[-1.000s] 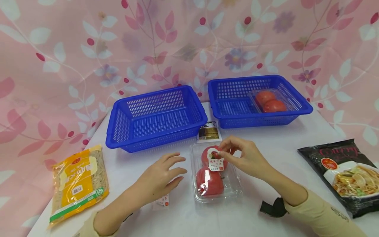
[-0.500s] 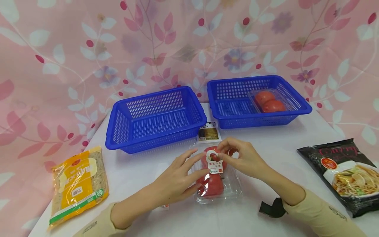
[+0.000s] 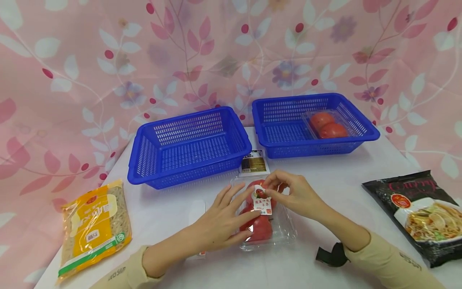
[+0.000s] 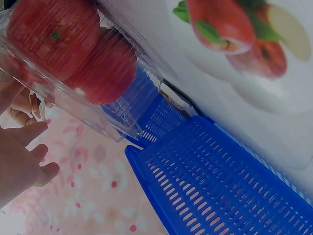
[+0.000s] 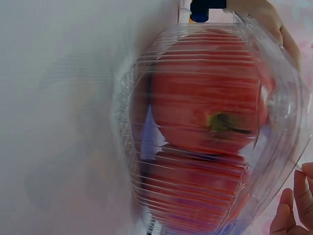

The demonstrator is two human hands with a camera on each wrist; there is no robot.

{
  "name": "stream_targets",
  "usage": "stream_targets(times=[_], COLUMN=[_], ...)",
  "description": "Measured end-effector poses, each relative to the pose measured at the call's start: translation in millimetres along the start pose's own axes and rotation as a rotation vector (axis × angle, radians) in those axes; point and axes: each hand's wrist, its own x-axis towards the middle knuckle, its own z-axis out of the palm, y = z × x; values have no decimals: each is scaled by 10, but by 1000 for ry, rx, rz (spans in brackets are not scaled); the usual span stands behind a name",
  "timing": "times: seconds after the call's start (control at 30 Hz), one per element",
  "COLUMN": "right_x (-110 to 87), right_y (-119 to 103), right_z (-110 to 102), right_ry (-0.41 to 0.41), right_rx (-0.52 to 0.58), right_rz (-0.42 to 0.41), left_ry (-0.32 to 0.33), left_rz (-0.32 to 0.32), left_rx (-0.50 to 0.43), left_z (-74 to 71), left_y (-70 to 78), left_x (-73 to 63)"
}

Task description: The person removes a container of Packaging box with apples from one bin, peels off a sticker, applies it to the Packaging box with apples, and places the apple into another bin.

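Note:
A clear plastic fruit box (image 3: 285,230) with two round red fruits (image 3: 260,228), apple-like, lies in front of me. My right hand (image 3: 296,197) pinches the upper right edge of a white sticker (image 3: 262,204) with a printed fruit picture, held over the lid. My left hand (image 3: 216,226) reaches across the box's left side, fingers extended, one fingertip at the sticker's lower edge. I cannot tell how much of the sticker touches the lid. The left wrist view shows the left fingers (image 4: 34,142) beside the box; in the right wrist view, ridged plastic covers the fruits (image 5: 210,98).
Two blue baskets (image 3: 189,172) stand behind; the right one holds another fruit box (image 3: 327,125). A small packet (image 3: 254,163) lies between them. A yellow noodle bag (image 3: 94,228) lies left, a black noodle bag (image 3: 420,212) right. A white slip (image 3: 196,208) is partly under my left arm.
My left hand has moved right, from beside the box to over it, reaching the sticker. My right hand keeps its pinch; the sticker has shifted slightly lower and tilted.

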Motion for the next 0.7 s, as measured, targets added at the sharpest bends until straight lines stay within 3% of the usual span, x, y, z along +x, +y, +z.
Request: stream_targets(times=[0.43, 0.7], right_x=[30, 53], right_y=[74, 177], right_z=[57, 105], right_ry=[16, 32], right_rx=[-60, -129], right_rz=[-28, -114], left_ry=[-59, -122], left_rz=[-13, -27], left_rx=[-13, -29], left_z=[0, -7], left_y=[8, 22], left_x=[3, 10])
